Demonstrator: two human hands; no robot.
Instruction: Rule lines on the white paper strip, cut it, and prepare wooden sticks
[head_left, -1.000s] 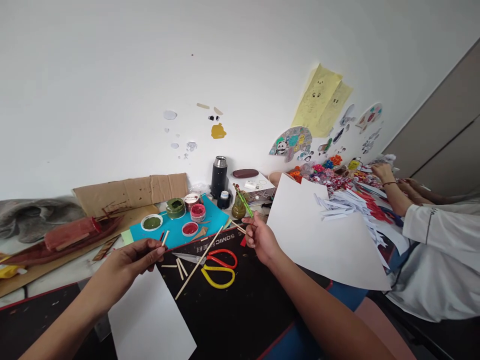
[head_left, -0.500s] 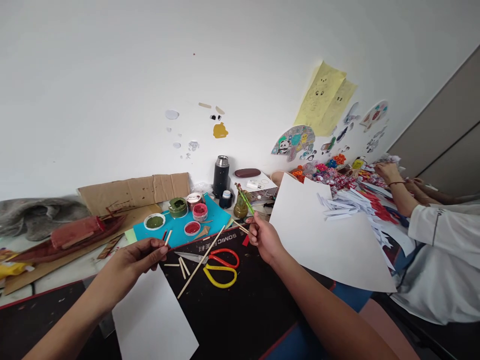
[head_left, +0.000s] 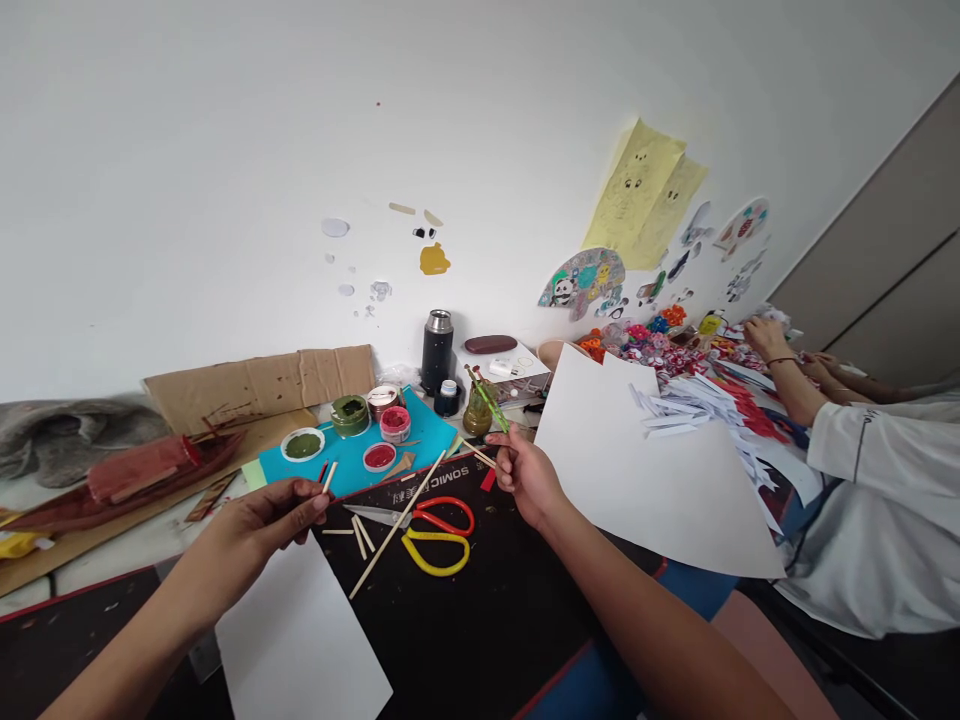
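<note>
My left hand [head_left: 289, 515] pinches a short pale wooden stick [head_left: 331, 477] upright between thumb and fingers, above a sheet of white paper [head_left: 300, 630]. My right hand [head_left: 529, 475] is closed at the lower end of a green-handled paintbrush [head_left: 491, 405], which slants up in front of a glass jar [head_left: 478, 415]. Thin sticks [head_left: 478, 454] show beside its fingers; whether it holds them too is unclear. Between my hands lie scissors [head_left: 439, 540] with one red and one yellow handle, a long thin stick [head_left: 397, 525] across their blades, and several short cut sticks [head_left: 361, 537].
Open paint pots [head_left: 350, 415] and lids stand on blue paper [head_left: 420, 420]. A black thermos [head_left: 437, 350] is by the wall. At left sits a red model boat [head_left: 142, 470]. Large white paper [head_left: 645, 470] spreads at right, near another person's hand [head_left: 769, 338] and paper strips.
The whole view has shifted slightly, with things appearing a little further left. Both hands keep their grips and hardly move.
</note>
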